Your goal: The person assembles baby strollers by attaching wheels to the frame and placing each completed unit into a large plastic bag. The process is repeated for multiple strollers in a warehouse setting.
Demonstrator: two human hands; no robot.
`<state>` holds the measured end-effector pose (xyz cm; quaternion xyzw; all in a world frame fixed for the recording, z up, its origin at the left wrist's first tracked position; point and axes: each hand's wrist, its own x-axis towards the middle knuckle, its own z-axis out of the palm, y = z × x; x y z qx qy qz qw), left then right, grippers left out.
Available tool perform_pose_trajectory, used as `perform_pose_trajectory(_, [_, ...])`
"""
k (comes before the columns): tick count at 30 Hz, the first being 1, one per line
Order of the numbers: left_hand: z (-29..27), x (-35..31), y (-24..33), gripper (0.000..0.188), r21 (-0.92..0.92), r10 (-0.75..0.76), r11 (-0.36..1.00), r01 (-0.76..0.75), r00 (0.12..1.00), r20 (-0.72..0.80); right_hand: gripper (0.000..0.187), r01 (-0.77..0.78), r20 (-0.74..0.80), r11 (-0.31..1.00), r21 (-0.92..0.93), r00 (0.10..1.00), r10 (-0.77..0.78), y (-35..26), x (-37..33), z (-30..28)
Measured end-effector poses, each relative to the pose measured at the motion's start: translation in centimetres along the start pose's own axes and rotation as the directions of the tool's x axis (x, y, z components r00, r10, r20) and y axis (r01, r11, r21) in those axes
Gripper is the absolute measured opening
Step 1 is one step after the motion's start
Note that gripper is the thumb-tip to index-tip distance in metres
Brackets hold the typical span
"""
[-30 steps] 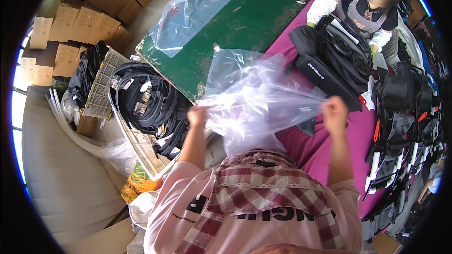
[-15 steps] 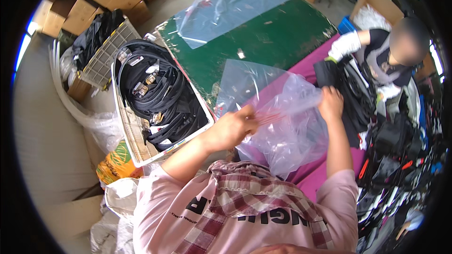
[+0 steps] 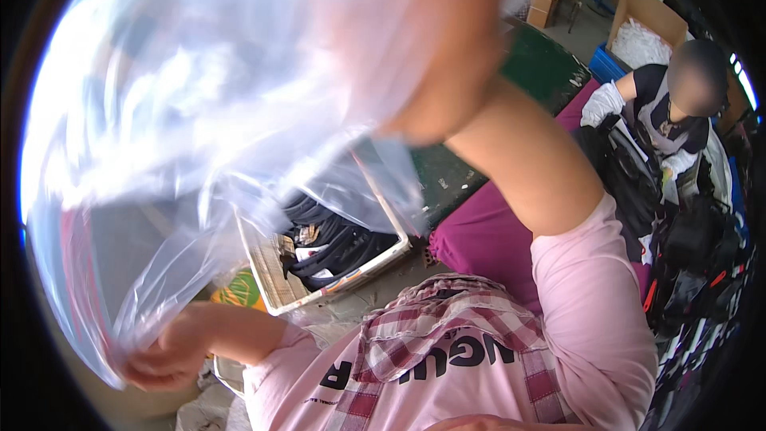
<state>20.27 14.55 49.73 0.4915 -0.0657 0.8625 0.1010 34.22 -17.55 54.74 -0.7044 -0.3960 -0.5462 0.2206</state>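
A large clear plastic bag [image 3: 159, 136] stretches across the upper left, close to the camera, and hides much of what lies behind it. My left hand [image 3: 163, 355] is closed on the bag's lower edge at the lower left. High in the middle, my right hand [image 3: 435, 64] grips the bag's other side; motion blurs its fingers. Through and below the film shows a white plastic crate [image 3: 319, 295] holding coiled black pieces [image 3: 343, 247] with small tags.
A green-topped table [image 3: 455, 179] with purple cloth [image 3: 479, 235] lies beyond my right arm. On the right, a co-worker in white gloves [image 3: 604, 104] handles black goods [image 3: 610, 152]. Behind stands an open cardboard box [image 3: 674, 20]; dark items pile up at far right.
The bag has been lifted off the table area and spread to the left. My left hand moved left and down, my right hand up and left, nearer the camera.
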Motion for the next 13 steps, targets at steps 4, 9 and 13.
perform_pose_trajectory(4, [-1.4,-15.7,-0.6,0.020,0.278,-0.450,0.802,0.529,0.229,0.863,0.053,0.125,0.753,0.964,-0.236,0.650,0.100,3.1,-19.1,5.6])
perform_pose_trajectory(9, [-2.3,-26.0,5.9,0.019,0.329,-0.294,0.720,0.611,-0.161,0.942,0.026,-0.768,0.775,0.516,-0.380,0.041,0.631,13.7,-29.8,-3.6])
perform_pose_trajectory(13, [7.6,-24.9,13.0,0.013,0.118,-0.219,0.287,0.951,-0.055,0.974,0.048,-0.755,-0.120,0.373,-0.539,0.507,0.854,16.8,-22.4,-9.8])
